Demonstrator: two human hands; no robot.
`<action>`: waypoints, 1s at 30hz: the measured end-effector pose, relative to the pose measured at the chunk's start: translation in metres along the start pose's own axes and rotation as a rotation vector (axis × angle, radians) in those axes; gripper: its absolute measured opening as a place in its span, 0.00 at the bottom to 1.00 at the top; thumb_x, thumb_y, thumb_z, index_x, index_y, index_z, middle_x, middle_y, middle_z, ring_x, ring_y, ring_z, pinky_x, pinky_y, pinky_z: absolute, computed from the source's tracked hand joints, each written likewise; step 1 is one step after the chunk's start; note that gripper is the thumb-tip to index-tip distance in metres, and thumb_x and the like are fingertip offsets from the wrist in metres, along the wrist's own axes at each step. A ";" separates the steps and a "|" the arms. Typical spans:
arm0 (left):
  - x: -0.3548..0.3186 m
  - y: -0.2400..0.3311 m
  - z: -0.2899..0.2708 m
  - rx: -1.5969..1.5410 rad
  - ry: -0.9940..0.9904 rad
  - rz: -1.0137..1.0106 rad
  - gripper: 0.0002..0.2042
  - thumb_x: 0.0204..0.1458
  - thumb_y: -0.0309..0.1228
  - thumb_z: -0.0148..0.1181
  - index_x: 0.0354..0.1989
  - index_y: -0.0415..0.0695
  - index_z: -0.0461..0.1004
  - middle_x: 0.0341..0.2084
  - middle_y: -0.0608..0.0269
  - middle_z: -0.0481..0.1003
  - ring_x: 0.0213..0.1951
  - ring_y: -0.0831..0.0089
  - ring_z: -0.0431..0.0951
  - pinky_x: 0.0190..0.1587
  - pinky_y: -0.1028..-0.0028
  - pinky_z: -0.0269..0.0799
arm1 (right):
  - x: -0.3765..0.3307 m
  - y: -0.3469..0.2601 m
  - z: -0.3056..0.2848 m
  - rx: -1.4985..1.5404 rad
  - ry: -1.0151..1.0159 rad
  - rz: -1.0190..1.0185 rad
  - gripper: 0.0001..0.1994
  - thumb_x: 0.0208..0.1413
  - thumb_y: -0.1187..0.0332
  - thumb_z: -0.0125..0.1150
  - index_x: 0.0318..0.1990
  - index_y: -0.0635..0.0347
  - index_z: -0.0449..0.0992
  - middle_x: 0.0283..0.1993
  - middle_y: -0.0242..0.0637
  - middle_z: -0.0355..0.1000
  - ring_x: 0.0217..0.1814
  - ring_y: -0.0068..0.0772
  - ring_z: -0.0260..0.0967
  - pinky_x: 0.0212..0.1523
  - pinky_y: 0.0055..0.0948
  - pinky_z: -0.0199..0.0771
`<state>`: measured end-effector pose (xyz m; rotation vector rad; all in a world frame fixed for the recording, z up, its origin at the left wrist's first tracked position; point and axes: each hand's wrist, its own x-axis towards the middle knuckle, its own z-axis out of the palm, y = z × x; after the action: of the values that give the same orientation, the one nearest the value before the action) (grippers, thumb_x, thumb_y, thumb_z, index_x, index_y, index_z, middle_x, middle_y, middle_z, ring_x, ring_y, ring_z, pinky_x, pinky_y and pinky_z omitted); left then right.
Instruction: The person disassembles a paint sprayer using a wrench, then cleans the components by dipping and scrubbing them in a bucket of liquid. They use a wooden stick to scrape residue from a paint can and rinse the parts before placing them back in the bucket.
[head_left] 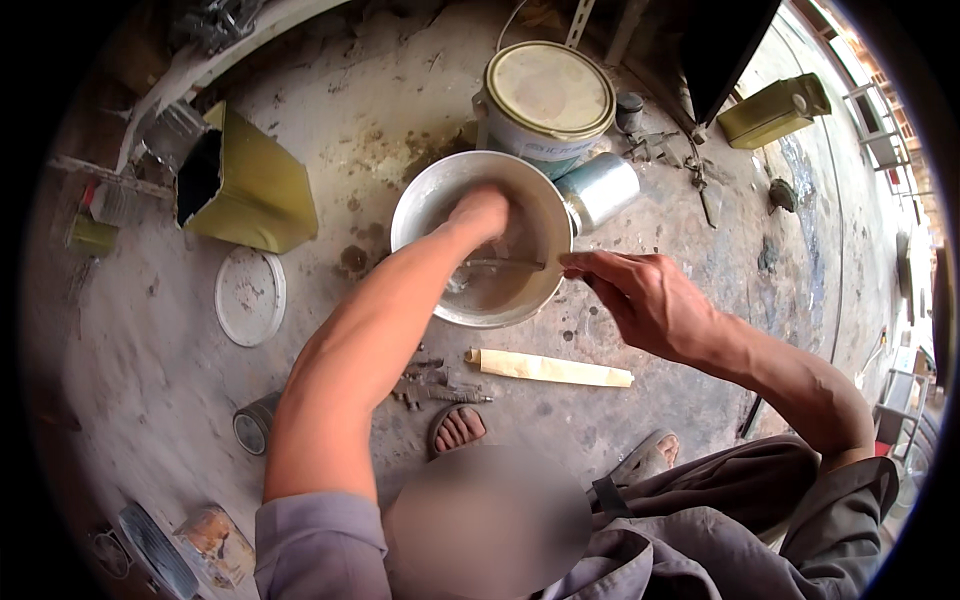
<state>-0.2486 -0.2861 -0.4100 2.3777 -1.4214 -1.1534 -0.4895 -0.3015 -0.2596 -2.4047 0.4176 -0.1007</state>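
A metal bowl (420, 200) stands on the dusty concrete floor in front of me, holding a greyish paste. My left hand (480, 212) reaches down into the bowl, fingers closed and buried in the paste; what it grips, if anything, is hidden. A thin metal blade or stirring tool (500, 265) lies across the paste toward the right rim. My right hand (640, 295) pinches the bowl's right rim, by the tool's end, between thumb and fingers.
A lidded paint can (545, 95) and a silver tin (600, 188) stand behind the bowl. A torn yellow-green container (250, 185) and round white lid (250, 295) are at left. A pale wooden stick (550, 368) and a small can (255, 422) lie near my sandalled feet (458, 428).
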 end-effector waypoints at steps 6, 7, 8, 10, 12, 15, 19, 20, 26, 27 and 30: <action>-0.031 -0.022 -0.015 -1.163 -0.064 -0.438 0.30 0.65 0.58 0.37 0.39 0.41 0.73 0.20 0.63 0.71 0.18 0.65 0.68 0.22 0.62 0.69 | 0.044 -0.015 0.044 0.282 0.230 -0.174 0.18 0.65 0.72 0.46 0.59 0.75 0.64 0.59 0.68 0.66 0.53 0.64 0.72 0.53 0.48 0.77; -0.037 -0.035 -0.018 -1.360 -0.127 -0.355 0.30 0.65 0.58 0.34 0.42 0.41 0.72 0.22 0.62 0.72 0.23 0.63 0.72 0.28 0.61 0.72 | 0.050 -0.024 0.052 0.420 0.098 -0.052 0.22 0.68 0.66 0.42 0.65 0.68 0.58 0.64 0.66 0.61 0.62 0.63 0.65 0.61 0.48 0.69; -0.044 -0.042 -0.021 -1.553 -0.201 -0.259 0.32 0.65 0.59 0.31 0.45 0.42 0.72 0.25 0.61 0.74 0.27 0.62 0.75 0.35 0.60 0.76 | 0.055 -0.034 0.059 0.552 -0.034 0.073 0.26 0.71 0.60 0.38 0.71 0.61 0.51 0.69 0.64 0.56 0.70 0.62 0.58 0.69 0.48 0.62; -0.070 -0.010 -0.015 -1.794 -0.179 -0.054 0.33 0.66 0.57 0.30 0.65 0.41 0.61 0.57 0.47 0.69 0.61 0.53 0.68 0.68 0.57 0.60 | 0.070 -0.037 0.099 0.410 0.123 0.131 0.29 0.71 0.53 0.31 0.73 0.60 0.48 0.71 0.65 0.53 0.71 0.64 0.56 0.72 0.48 0.55; -0.090 -0.004 0.004 -1.680 0.008 0.309 0.36 0.65 0.58 0.33 0.71 0.42 0.51 0.68 0.48 0.57 0.70 0.54 0.56 0.74 0.57 0.47 | 0.103 -0.025 0.133 0.369 0.337 0.248 0.30 0.70 0.50 0.27 0.69 0.63 0.57 0.68 0.68 0.56 0.70 0.65 0.57 0.73 0.46 0.52; -0.092 0.030 0.014 -1.969 0.080 -0.070 0.34 0.63 0.60 0.35 0.72 0.53 0.52 0.69 0.54 0.56 0.70 0.58 0.56 0.72 0.58 0.48 | 0.140 0.026 0.129 0.450 0.248 0.418 0.30 0.70 0.50 0.27 0.67 0.64 0.60 0.66 0.68 0.58 0.68 0.65 0.59 0.72 0.46 0.54; -0.081 -0.053 0.024 -1.746 0.187 0.294 0.40 0.62 0.63 0.35 0.74 0.46 0.47 0.74 0.53 0.44 0.74 0.59 0.45 0.74 0.59 0.41 | 0.136 -0.032 0.169 0.377 0.263 0.229 0.29 0.70 0.50 0.28 0.63 0.65 0.64 0.64 0.68 0.61 0.67 0.65 0.60 0.71 0.46 0.56; -0.085 -0.062 0.024 -1.680 0.217 0.379 0.41 0.62 0.63 0.34 0.74 0.44 0.45 0.75 0.53 0.40 0.75 0.59 0.42 0.74 0.60 0.38 | 0.140 -0.034 0.168 0.387 0.257 0.203 0.29 0.70 0.50 0.28 0.63 0.65 0.65 0.64 0.68 0.62 0.67 0.65 0.61 0.70 0.46 0.56; -0.107 0.019 -0.001 -2.151 -0.130 0.113 0.30 0.67 0.55 0.33 0.62 0.41 0.62 0.61 0.54 0.65 0.63 0.59 0.62 0.66 0.61 0.59 | 0.168 0.027 0.104 0.271 -0.142 0.409 0.27 0.68 0.54 0.35 0.50 0.68 0.76 0.51 0.63 0.74 0.56 0.64 0.70 0.59 0.44 0.70; -0.114 0.019 -0.004 -2.160 -0.136 0.079 0.33 0.67 0.56 0.31 0.64 0.39 0.59 0.62 0.52 0.63 0.64 0.58 0.61 0.67 0.60 0.58 | 0.179 0.037 0.105 0.082 -0.256 0.306 0.25 0.67 0.55 0.38 0.50 0.68 0.77 0.50 0.61 0.74 0.55 0.62 0.72 0.56 0.44 0.72; -0.129 0.003 -0.015 -2.069 -0.013 -0.049 0.41 0.65 0.61 0.25 0.71 0.33 0.44 0.70 0.47 0.51 0.70 0.58 0.52 0.73 0.61 0.45 | 0.185 0.030 0.105 -0.017 -0.416 0.294 0.22 0.62 0.57 0.47 0.48 0.66 0.80 0.49 0.57 0.76 0.54 0.55 0.75 0.52 0.41 0.75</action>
<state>-0.2741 -0.1885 -0.3287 0.7797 0.2308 -1.3506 -0.3033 -0.3172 -0.3662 -2.2731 0.5665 0.5252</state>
